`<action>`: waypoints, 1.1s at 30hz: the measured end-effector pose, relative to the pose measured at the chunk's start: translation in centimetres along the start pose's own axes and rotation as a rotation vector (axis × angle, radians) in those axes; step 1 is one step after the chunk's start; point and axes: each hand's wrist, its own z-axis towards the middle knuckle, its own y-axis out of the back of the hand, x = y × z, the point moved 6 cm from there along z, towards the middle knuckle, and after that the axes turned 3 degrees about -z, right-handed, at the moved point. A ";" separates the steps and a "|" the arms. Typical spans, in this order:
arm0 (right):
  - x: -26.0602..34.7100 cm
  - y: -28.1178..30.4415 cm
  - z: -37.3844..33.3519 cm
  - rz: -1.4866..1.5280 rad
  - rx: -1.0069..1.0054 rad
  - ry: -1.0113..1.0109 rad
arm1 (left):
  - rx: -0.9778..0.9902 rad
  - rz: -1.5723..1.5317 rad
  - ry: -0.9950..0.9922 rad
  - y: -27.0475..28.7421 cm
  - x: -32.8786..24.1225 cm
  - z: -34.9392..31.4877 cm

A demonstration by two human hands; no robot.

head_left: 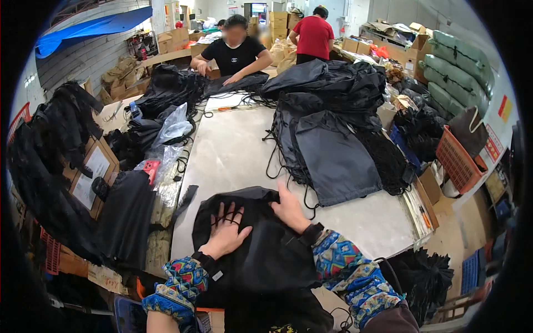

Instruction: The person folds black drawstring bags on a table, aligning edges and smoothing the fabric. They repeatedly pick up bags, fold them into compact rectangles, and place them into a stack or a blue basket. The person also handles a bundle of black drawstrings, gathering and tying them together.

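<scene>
A black drawstring bag (266, 250) lies on the pale worktable right in front of me. My left hand (226, 236) rests flat on its left part, fingers spread, with thin black cord running across them. At the bag's upper right edge is my right hand (290, 210); its thumb touches the cloth and its fingers stretch forward, apart from the thumb. Beyond that hand, a heap of dark drawstring bags (340, 158) covers the table's right side, cords trailing off its left edge.
The worktable (222, 150) runs away from me. Across it, a person in black (236, 55) handles dark cloth; another in red (313, 36) stands behind. Black fabric (125, 211) and a red phone (150, 169) lie left. An orange crate (458, 158) stands right.
</scene>
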 end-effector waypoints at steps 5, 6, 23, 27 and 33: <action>-0.3 4.5 -0.7 0.624 0.629 -0.469 | 0.214 -0.005 0.062 -0.5 2.4 -0.3; -1.2 6.0 -1.0 0.737 0.644 -0.483 | 0.200 0.031 0.072 -0.4 2.9 -0.1; 5.3 4.1 -3.3 -0.215 0.785 0.262 | 0.190 -0.223 -0.136 4.7 4.5 3.1; 3.4 2.7 -6.6 -0.238 0.786 0.317 | 0.075 -0.136 -0.053 5.5 3.4 -5.4; 6.7 -2.0 -5.6 -0.036 0.597 0.300 | -0.085 -0.391 0.082 1.8 1.8 -4.9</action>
